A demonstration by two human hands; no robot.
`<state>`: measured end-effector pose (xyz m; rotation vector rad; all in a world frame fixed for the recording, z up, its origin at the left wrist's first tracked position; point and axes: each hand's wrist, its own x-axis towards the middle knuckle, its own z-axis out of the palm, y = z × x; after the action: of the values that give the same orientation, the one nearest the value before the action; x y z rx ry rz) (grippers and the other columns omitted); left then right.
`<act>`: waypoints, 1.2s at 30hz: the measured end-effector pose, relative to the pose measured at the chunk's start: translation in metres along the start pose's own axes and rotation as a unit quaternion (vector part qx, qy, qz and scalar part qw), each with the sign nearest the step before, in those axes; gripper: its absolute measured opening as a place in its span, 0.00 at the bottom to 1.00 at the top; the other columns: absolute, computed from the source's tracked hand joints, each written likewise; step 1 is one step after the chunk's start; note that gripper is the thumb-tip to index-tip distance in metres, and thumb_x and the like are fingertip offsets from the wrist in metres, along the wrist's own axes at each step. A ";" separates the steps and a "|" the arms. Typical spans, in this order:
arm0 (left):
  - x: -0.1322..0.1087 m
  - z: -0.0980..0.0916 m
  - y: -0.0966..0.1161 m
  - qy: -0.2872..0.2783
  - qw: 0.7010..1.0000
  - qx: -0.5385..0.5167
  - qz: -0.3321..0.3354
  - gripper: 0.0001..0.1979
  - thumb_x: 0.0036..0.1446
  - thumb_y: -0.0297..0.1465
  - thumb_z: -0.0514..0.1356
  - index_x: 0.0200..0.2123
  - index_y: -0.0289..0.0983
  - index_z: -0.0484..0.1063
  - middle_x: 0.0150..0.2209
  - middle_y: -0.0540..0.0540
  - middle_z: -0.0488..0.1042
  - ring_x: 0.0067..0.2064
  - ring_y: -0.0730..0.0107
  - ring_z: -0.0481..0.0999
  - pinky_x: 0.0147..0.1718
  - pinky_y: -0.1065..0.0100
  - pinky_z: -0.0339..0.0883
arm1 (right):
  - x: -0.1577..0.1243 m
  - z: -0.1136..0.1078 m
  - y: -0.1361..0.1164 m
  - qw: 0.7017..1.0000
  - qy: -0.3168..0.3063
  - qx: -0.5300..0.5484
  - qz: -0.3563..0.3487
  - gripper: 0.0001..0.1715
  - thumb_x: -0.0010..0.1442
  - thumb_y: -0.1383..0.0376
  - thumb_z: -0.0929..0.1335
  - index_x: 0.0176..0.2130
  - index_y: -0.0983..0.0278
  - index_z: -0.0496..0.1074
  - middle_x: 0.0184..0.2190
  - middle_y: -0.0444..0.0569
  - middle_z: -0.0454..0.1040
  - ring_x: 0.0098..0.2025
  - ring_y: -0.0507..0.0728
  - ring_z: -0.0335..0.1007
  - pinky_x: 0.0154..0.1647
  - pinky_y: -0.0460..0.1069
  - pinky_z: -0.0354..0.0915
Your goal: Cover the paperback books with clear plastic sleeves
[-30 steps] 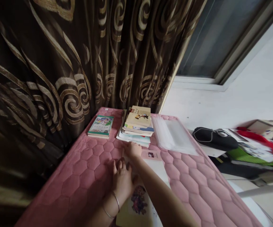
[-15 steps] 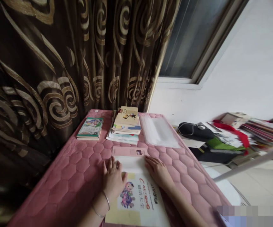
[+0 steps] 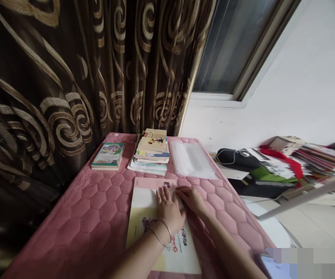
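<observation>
Booklet (image 3: 144, 207): lies flat on the pink quilted counter (image 3: 97, 209), directly before you; its near end is cut off by the frame.
Left hand (image 3: 169, 209): grip open, palm down, fingers spread flat on the booklet cover.
Right hand (image 3: 193, 199): grip open, fingers laid over the booklet's right edge, touching your left hand.
Clear sleeves (image 3: 192, 159): a flat pile at the far right of the counter; contents cannot be made out.
Black pouch (image 3: 237, 159): off the counter to the right, a white cord across it; contents hidden.
Book stack (image 3: 151, 151): beyond the booklet, beside a green book (image 3: 108, 155).
Cover print: partly hidden under your left wrist.
Lower right corner: blurred patch, unreadable.
</observation>
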<state>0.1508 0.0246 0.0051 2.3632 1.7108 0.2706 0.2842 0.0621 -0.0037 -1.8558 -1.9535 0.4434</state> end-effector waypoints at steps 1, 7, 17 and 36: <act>0.001 0.002 0.002 0.000 1.000 -0.002 -0.006 0.37 0.56 0.49 0.52 0.63 0.33 0.56 0.66 0.31 0.49 0.66 0.37 0.44 0.60 0.38 0.36 | 0.005 0.001 0.001 1.000 0.008 -0.008 0.015 0.13 0.59 0.62 0.64 0.36 0.62 0.78 0.42 0.48 0.78 0.44 0.57 0.72 0.45 0.48 0.64; 0.000 0.003 0.000 0.010 1.000 -0.005 -0.004 0.38 0.55 0.53 0.50 0.62 0.35 0.57 0.65 0.32 0.52 0.66 0.37 0.46 0.61 0.39 0.34 | 0.036 0.007 0.003 0.992 0.044 -0.054 0.103 0.13 0.54 0.57 0.68 0.33 0.65 0.74 0.35 0.52 0.77 0.36 0.58 0.72 0.36 0.48 0.62; -0.001 0.008 -0.004 0.041 0.999 -0.007 0.007 0.36 0.55 0.52 0.51 0.63 0.41 0.57 0.65 0.36 0.52 0.65 0.38 0.47 0.61 0.39 0.34 | 0.056 0.006 -0.001 0.985 0.036 -0.086 0.148 0.19 0.57 0.51 0.65 0.33 0.64 0.73 0.33 0.53 0.78 0.38 0.59 0.74 0.35 0.48 0.61; -0.005 0.000 -0.011 0.031 0.999 -0.017 0.040 0.34 0.57 0.51 0.50 0.61 0.39 0.59 0.65 0.36 0.53 0.66 0.42 0.47 0.62 0.40 0.33 | 0.054 0.003 -0.005 0.976 0.040 -0.076 0.200 0.26 0.55 0.46 0.65 0.36 0.67 0.75 0.35 0.59 0.78 0.42 0.64 0.74 0.43 0.54 0.62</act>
<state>0.1387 0.0231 0.0022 2.4264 1.6261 0.3865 0.2765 0.1155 -0.0004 -2.3375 -1.5960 0.3349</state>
